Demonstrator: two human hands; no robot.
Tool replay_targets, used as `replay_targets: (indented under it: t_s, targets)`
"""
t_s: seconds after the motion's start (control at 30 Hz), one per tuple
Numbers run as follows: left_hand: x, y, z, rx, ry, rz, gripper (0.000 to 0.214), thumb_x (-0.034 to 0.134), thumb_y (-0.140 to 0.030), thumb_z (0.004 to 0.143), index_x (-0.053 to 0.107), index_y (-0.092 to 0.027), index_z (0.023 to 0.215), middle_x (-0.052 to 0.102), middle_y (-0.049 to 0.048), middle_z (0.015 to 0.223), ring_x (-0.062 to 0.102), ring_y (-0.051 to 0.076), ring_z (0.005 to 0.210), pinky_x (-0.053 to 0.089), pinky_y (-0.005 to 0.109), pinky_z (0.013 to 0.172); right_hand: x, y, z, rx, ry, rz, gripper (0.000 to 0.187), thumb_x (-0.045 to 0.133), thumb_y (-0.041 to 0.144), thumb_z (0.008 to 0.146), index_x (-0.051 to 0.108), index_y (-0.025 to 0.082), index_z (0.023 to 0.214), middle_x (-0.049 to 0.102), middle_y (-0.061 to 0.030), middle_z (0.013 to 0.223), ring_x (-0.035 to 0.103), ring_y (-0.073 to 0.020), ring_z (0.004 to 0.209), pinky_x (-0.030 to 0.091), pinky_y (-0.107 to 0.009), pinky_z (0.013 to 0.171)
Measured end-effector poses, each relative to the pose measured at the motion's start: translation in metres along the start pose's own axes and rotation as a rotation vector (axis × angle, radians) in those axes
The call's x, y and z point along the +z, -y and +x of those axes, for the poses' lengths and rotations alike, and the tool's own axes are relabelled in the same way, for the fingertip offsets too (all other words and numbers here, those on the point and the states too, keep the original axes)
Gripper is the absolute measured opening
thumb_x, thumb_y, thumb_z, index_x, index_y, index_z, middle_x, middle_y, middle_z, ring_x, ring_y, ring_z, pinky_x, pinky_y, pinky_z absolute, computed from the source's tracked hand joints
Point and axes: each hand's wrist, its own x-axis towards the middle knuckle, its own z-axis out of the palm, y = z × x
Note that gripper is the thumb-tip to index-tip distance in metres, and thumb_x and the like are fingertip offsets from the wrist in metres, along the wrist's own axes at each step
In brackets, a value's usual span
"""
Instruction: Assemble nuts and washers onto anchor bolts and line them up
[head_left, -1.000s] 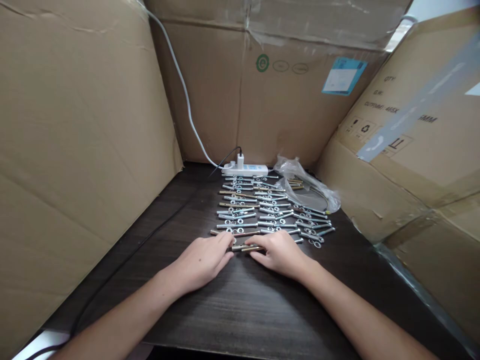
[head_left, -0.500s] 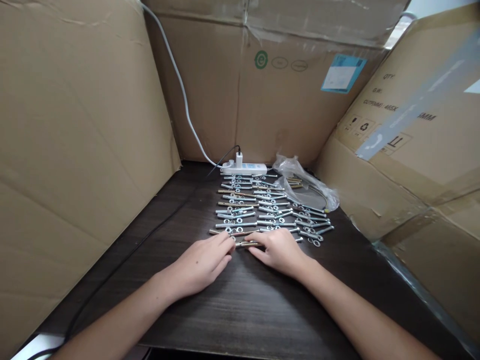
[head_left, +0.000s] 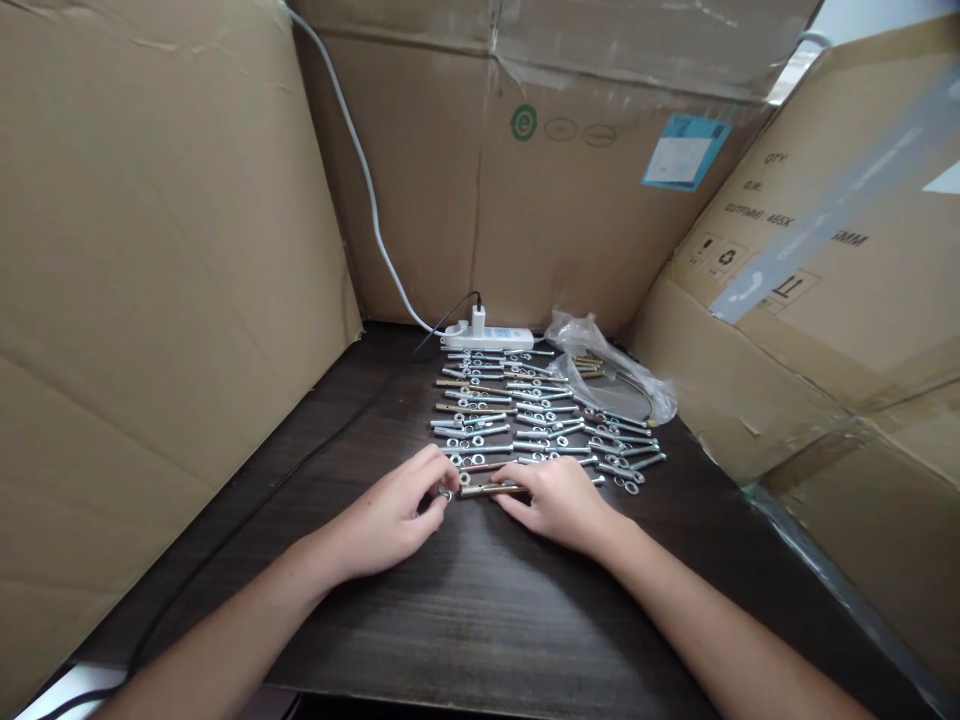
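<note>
Both hands rest on a dark wooden table (head_left: 480,620) at the near end of rows of metal bolts and washers (head_left: 525,415). My left hand (head_left: 397,510) has its fingers curled, and thumb and forefinger pinch a small washer or nut (head_left: 447,495). My right hand (head_left: 559,500) lies palm down with its fingers closed on the right end of a brass-coloured bolt (head_left: 484,489). The bolt lies flat between the two hands. The nut sits right at its left tip.
A white power strip (head_left: 487,337) with a plugged-in charger and a white cable stands at the back. A crumpled clear plastic bag (head_left: 611,375) lies at the back right. Cardboard boxes (head_left: 150,280) wall in the table on three sides. A black cable runs along the left.
My left hand's fingers have curled from flat into a pinch on the small piece at the bolt's left tip. My right hand has stayed on the bolt.
</note>
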Motion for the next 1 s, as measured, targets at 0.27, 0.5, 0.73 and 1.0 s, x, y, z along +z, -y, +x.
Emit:
replay_targets:
  t_s: [0.27, 0.5, 0.73, 1.0]
  targets:
    - [-0.002, 0.014, 0.001, -0.043, -0.011, 0.027, 0.029, 0.033, -0.004, 0.078, 0.056, -0.02, 0.087, 0.056, 0.0012, 0.089, 0.05, 0.016, 0.085, 0.041, 0.029, 0.078, -0.003, -0.001, 0.0, -0.021, 0.011, -0.013, 0.021, 0.055, 0.033, 0.082, 0.067, 0.025, 0.098, 0.073, -0.0007, 0.079, 0.067, -0.0174, 0.069, 0.038, -0.025, 0.06]
    - [-0.009, 0.008, -0.002, 0.031, 0.089, 0.022, 0.036, 0.033, -0.002, 0.074, 0.062, -0.021, 0.085, 0.057, 0.001, 0.091, 0.051, 0.016, 0.09, 0.041, 0.027, 0.081, -0.002, -0.003, -0.001, -0.028, -0.038, 0.03, 0.019, 0.056, 0.033, 0.082, 0.067, 0.025, 0.096, 0.072, 0.0008, 0.075, 0.066, -0.0153, 0.065, 0.036, -0.024, 0.059]
    - [-0.021, 0.011, -0.019, -0.145, 0.112, 0.164, 0.026, 0.04, -0.011, 0.079, 0.055, -0.023, 0.097, 0.055, -0.0004, 0.088, 0.051, 0.016, 0.084, 0.039, 0.027, 0.075, 0.001, -0.001, -0.001, -0.061, -0.054, 0.072, 0.019, 0.054, 0.033, 0.083, 0.065, 0.025, 0.096, 0.072, 0.0014, 0.074, 0.064, -0.0143, 0.063, 0.036, -0.023, 0.059]
    - [-0.009, 0.002, -0.019, -0.077, 0.169, 0.185, 0.019, 0.044, -0.025, 0.087, 0.056, -0.025, 0.103, 0.056, -0.0001, 0.083, 0.051, 0.016, 0.08, 0.038, 0.026, 0.07, 0.006, 0.0, 0.0, -0.086, -0.063, 0.084, 0.019, 0.054, 0.033, 0.084, 0.065, 0.024, 0.098, 0.072, 0.0012, 0.076, 0.065, -0.0144, 0.064, 0.036, -0.022, 0.059]
